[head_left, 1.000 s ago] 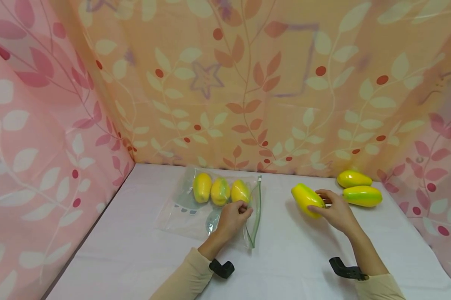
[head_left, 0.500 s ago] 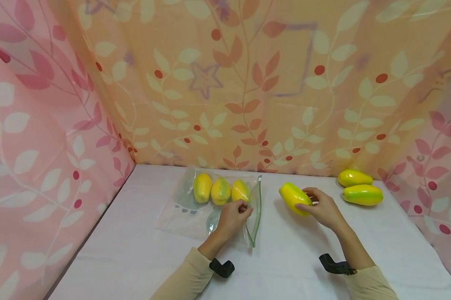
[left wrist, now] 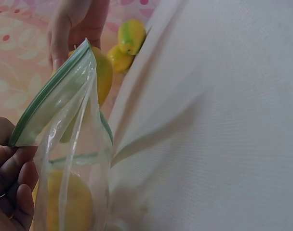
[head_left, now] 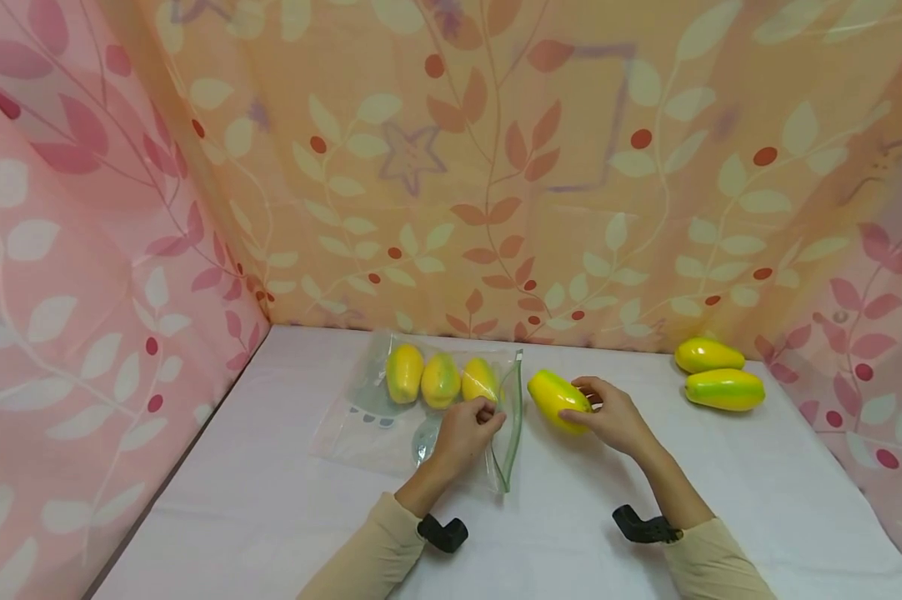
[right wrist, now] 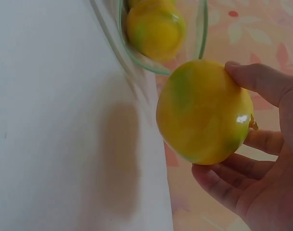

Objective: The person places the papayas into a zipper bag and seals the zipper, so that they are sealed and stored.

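A clear zip bag [head_left: 376, 442] with a green zip edge lies on the table, three yellow-green papayas [head_left: 404, 375] inside it. My left hand [head_left: 466, 437] pinches the bag's rim near its mouth; the left wrist view shows the green zip strip [left wrist: 50, 94] lifted at the fingertips. My right hand [head_left: 612, 417] grips another papaya [head_left: 558, 400] by its stem end, thumb on one side and fingers on the other. That papaya is just right of the bag's mouth. In the right wrist view, the held papaya [right wrist: 204, 113] overlaps the bag's opening, and its shadow falls on the cloth.
Two more papayas [head_left: 724, 390] lie side by side at the table's back right. White cloth covers the table [head_left: 556, 533]. A patterned curtain [head_left: 451, 208] stands along the back, with pink ones on both sides.
My right hand has carried its papaya leftward from near the two loose ones to beside the bag's mouth. My left hand and the bag have stayed in place.
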Available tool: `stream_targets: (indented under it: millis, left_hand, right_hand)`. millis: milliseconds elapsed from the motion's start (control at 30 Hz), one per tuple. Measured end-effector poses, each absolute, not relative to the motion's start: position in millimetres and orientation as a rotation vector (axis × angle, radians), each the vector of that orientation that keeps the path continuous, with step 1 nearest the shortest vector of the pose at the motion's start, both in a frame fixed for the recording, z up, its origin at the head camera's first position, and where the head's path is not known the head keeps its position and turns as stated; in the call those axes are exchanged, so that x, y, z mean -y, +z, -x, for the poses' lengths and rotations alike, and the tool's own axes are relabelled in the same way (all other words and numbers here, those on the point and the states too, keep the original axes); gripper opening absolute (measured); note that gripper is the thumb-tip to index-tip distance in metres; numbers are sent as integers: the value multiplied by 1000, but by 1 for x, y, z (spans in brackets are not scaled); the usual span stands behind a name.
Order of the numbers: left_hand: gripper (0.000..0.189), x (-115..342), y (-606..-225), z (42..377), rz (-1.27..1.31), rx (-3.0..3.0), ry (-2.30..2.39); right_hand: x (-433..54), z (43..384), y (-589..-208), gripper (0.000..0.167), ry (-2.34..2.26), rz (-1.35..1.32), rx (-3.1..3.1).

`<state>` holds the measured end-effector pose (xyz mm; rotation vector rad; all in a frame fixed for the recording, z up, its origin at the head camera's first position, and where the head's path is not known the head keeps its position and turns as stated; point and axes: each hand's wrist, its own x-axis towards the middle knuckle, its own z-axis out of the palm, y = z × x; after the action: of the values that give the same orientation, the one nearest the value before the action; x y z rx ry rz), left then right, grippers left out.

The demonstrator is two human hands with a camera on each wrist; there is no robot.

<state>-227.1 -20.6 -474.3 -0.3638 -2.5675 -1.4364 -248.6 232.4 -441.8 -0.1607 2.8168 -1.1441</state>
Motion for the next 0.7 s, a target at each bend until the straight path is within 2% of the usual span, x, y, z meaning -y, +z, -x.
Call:
stream_targets:
  millis: [700]
  left_hand:
    - [11, 19, -470, 231, 420, 2603, -1435]
  right_hand:
    - [-195, 258, -456, 63, -1164, 308, -2837]
